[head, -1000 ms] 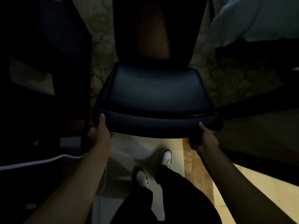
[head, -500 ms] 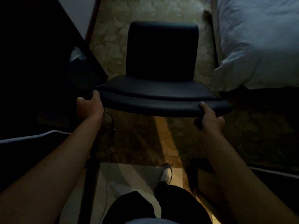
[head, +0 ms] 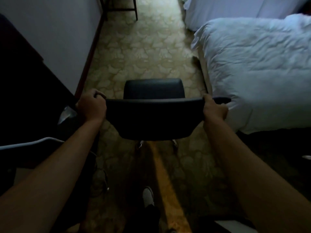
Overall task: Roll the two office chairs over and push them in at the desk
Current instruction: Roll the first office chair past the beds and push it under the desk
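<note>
place: bedroom, hotel-like — white duvet bed [head: 255, 68] | patterned carpet [head: 143, 52] | plain wall [head: 50, 39]

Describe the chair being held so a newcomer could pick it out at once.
Start at the white bed on the right; the patterned floor runs beside it. There stands the black chair, its seat gripped by the left hand and right hand.

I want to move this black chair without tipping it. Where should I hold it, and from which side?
Hold the black chair by the two ends of its front seat edge, from the front, as the left hand and right hand grip it now. The edge is wide, so spaced hands probably steer it well.
</note>
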`<state>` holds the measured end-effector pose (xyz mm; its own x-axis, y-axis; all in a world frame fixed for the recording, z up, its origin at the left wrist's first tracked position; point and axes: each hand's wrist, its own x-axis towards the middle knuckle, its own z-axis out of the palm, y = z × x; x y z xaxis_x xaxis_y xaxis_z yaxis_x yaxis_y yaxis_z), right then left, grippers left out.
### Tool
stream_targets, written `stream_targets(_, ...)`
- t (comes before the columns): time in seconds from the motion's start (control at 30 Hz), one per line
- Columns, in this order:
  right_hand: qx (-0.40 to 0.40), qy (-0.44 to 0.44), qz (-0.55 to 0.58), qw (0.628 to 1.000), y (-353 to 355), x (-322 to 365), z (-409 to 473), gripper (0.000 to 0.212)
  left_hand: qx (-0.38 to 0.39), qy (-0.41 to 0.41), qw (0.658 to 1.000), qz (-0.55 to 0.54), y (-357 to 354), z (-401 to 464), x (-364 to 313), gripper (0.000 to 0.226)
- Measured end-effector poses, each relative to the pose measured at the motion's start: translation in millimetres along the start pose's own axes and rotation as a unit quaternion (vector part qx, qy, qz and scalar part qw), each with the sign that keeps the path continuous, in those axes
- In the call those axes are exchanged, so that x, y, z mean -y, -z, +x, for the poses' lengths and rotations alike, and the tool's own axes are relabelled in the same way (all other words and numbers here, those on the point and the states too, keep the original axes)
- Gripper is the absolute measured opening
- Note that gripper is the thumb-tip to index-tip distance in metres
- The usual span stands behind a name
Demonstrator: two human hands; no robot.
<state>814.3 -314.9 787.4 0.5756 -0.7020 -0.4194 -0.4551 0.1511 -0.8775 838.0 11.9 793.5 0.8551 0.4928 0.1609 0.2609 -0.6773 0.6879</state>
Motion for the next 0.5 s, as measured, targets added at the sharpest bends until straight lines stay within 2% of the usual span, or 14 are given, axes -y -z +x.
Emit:
stream_targets(0.13,-0.066,0.0,-0.086,0.994,-57,61,46,0.08,0.003,-0.082,0.992,0.094,-36,53,-52,0.036)
stream_targets(0.2,-0.136,0.028,-0.15,0.979,-66,68,58,0.079,-0.004,-0.124,0.987,0.106,-51,59,-59,0.033)
stream_targets(0.27,-0.201,0.139,-0.269,0.932,-72,74,68,0.077,0.01,-0.134,0.985,0.108,-60,68,-59,0.028)
stream_targets(0.3,-0.206,0.219,-0.319,0.899,-78,80,74,0.071,0.021,-0.133,0.985,0.109,-63,77,-59,0.028)
stream_targets(0.37,-0.151,0.366,-0.382,0.835,-96,98,93,0.052,0.029,-0.129,0.985,0.11,-69,103,-64,0.03)
stream_targets(0.4,-0.099,0.404,-0.396,0.819,-106,106,103,0.04,0.036,-0.127,0.985,0.113,-72,116,-68,0.031)
stream_targets(0.43,-0.046,0.412,-0.409,0.813,-112,109,113,0.033,0.045,-0.124,0.984,0.117,-76,127,-69,0.031)
stream_targets(0.5,0.015,0.41,-0.441,0.798,-125,113,133,0.037,0.056,-0.113,0.985,0.12,-85,150,-69,0.031)
